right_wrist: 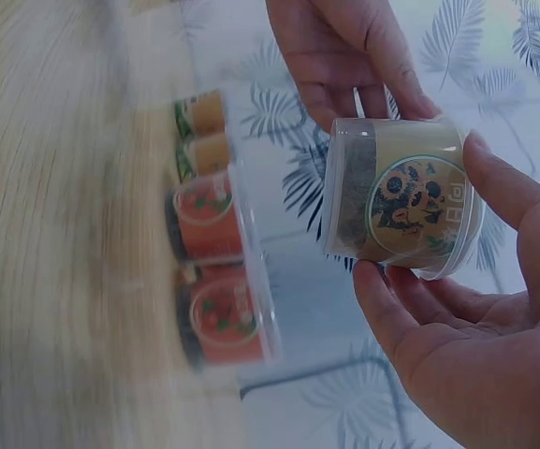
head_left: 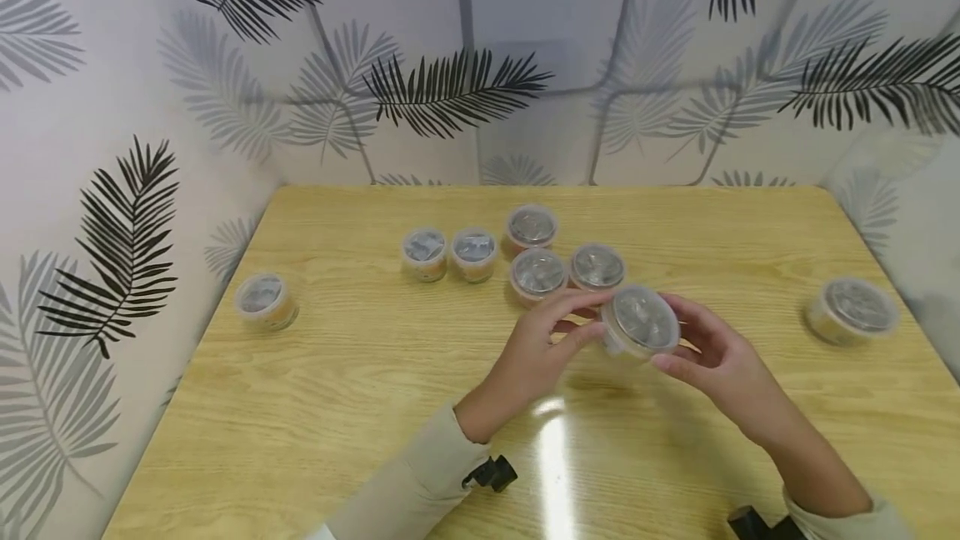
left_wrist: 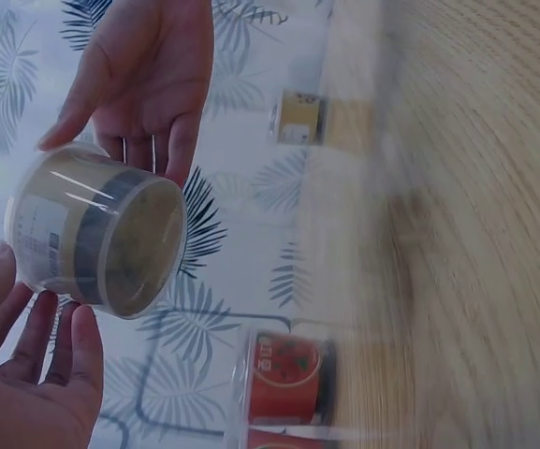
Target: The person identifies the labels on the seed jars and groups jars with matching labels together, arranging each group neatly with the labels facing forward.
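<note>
Both hands hold one clear lidded tub [head_left: 640, 322] just above the table, near its middle. My left hand [head_left: 585, 319] pinches its left side with thumb and fingers. Opposite it, my right hand [head_left: 705, 348] grips the tub between thumb and fingers. In the right wrist view the tub [right_wrist: 401, 196] shows a sunflower label, with the right hand [right_wrist: 475, 318] below it and the left hand [right_wrist: 344, 56] above. The left wrist view shows the tub [left_wrist: 96, 229] tilted on its side between the left hand [left_wrist: 36, 374] and the right hand [left_wrist: 148, 84].
Several more lidded tubs stand on the wooden table [head_left: 360, 390]: a cluster [head_left: 537, 273] just beyond the hands, a pair [head_left: 450, 254] to its left, one [head_left: 261, 300] near the left edge, one [head_left: 852, 311] near the right edge. Leaf-patterned walls close three sides.
</note>
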Demonstrator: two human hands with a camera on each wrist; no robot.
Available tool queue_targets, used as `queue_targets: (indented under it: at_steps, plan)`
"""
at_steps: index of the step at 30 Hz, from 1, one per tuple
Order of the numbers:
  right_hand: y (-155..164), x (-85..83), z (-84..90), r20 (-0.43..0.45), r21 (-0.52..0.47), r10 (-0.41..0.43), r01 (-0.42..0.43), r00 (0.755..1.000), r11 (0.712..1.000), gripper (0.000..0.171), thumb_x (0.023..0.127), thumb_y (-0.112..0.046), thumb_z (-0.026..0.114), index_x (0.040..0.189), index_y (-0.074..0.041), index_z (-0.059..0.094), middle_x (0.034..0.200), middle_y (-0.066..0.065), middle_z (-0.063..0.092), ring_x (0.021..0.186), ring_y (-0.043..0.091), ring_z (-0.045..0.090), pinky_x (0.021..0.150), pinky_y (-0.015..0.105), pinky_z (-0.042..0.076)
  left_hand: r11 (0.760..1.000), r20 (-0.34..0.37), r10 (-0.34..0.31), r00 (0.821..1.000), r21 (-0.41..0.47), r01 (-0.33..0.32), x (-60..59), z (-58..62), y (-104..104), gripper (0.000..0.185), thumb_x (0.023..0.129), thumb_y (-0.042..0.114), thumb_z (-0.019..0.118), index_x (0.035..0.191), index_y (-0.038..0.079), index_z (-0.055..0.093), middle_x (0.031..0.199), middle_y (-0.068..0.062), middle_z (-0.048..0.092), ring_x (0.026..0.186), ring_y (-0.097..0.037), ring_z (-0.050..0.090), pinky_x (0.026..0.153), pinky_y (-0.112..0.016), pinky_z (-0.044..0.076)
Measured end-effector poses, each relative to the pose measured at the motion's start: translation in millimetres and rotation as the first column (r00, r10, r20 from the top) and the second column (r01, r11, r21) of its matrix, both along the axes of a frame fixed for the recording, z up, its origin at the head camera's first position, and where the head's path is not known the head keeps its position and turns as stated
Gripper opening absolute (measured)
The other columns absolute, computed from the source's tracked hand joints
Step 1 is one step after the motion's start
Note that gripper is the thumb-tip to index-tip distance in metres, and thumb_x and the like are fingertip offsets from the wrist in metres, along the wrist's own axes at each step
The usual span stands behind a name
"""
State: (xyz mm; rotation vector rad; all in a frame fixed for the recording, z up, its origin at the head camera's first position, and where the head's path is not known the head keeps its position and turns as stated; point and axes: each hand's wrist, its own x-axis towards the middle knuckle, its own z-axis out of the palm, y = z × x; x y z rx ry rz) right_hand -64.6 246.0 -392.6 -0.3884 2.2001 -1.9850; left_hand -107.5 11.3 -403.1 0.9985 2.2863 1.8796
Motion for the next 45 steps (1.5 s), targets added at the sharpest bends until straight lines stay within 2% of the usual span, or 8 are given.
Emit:
queue_targets:
  at_steps: [6,11,15,24,29,32,38,45]
  plan:
    - [-17.9,6.1,10.1,-0.023,-0.049,0.076,-0.077,0.997,0.996,0.063,0.088,0.009,0.056,0.143,-0.005,0.031,0.134,0.014,0.040,0.115,0.017,0.050,0.086,0.027,0.049,0.998,0.040,0.038,0.998,0.044,-0.040,18.1,24.8,-17.3,0.034,0.094,0.014,0.056,0.126,0.008,0.054,0.120,-0.003,0.054,0.105,-0.017,0.054,0.086,-0.028,0.048]
    - [-27.3,9.0,14.2,-0.078,-0.088,0.111,-0.117,0.991,0.989,0.063,0.087,0.013,0.054,0.143,-0.001,0.028,0.136,0.013,0.039,0.120,0.016,0.045,0.090,0.025,0.046,0.996,0.061,-0.035,0.998,0.090,0.029,25.4,36.0,-27.2,0.045,0.096,0.022,0.051,0.132,-0.003,0.043,0.130,-0.015,0.046,0.113,-0.020,0.050,0.094,-0.032,0.044]
    - [-32.5,9.0,15.2,-0.092,-0.132,0.156,-0.167,0.984,0.977,0.063,0.088,0.014,0.050,0.144,-0.001,0.025,0.138,0.012,0.039,0.123,0.017,0.044,0.093,0.027,0.044,0.982,0.089,-0.121,0.989,0.159,0.106,27.1,33.1,-32.7,0.062,0.095,0.037,0.046,0.138,-0.006,0.034,0.139,-0.021,0.038,0.123,-0.025,0.043,0.101,-0.036,0.038]
    - [-35.8,9.8,14.2,-0.058,-0.180,0.199,-0.206,0.978,0.962,0.056,0.092,0.012,0.046,0.142,-0.001,0.026,0.139,0.010,0.042,0.123,0.020,0.045,0.092,0.030,0.046,0.958,0.165,-0.217,0.962,0.223,0.178,28.0,28.7,-35.2,0.070,0.094,0.042,0.046,0.143,-0.004,0.024,0.144,-0.020,0.032,0.132,-0.022,0.033,0.107,-0.036,0.029]
    - [-35.8,10.8,13.0,-0.069,-0.167,0.181,-0.190,0.981,0.967,0.050,0.093,0.010,0.046,0.139,0.000,0.029,0.137,0.010,0.043,0.123,0.019,0.046,0.093,0.029,0.045,0.945,0.199,-0.254,0.947,0.261,0.198,23.2,12.6,-34.1,0.069,0.094,0.040,0.047,0.145,0.000,0.023,0.145,-0.018,0.031,0.134,-0.021,0.029,0.109,-0.034,0.026]
    - [-36.5,10.6,11.9,-0.100,-0.188,0.148,-0.165,0.984,0.968,0.047,0.092,0.010,0.047,0.135,0.002,0.033,0.135,0.010,0.044,0.122,0.017,0.046,0.094,0.027,0.044,0.940,0.192,-0.249,0.949,0.285,0.189,21.0,4.5,-33.4,0.068,0.094,0.039,0.050,0.144,0.002,0.025,0.144,-0.015,0.034,0.133,-0.021,0.031,0.108,-0.035,0.028]
    - [-39.0,11.2,11.0,-0.157,-0.242,0.090,-0.127,0.983,0.962,0.043,0.089,0.011,0.052,0.130,0.006,0.042,0.131,0.009,0.049,0.121,0.018,0.047,0.093,0.027,0.044,0.932,0.166,-0.235,0.958,0.318,0.174,22.5,1.8,-34.9,0.064,0.094,0.038,0.050,0.142,0.002,0.030,0.143,-0.012,0.037,0.132,-0.022,0.034,0.107,-0.037,0.030]
    - [-41.3,12.1,11.1,-0.161,-0.093,0.097,-0.112,0.982,0.989,0.046,0.095,0.006,0.044,0.140,0.000,0.036,0.138,0.010,0.043,0.126,0.017,0.041,0.096,0.024,0.042,0.931,0.173,-0.186,0.967,0.347,0.116,22.8,1.4,-36.2,0.062,0.094,0.035,0.052,0.140,-0.002,0.032,0.136,-0.015,0.043,0.125,-0.024,0.042,0.105,-0.038,0.033]
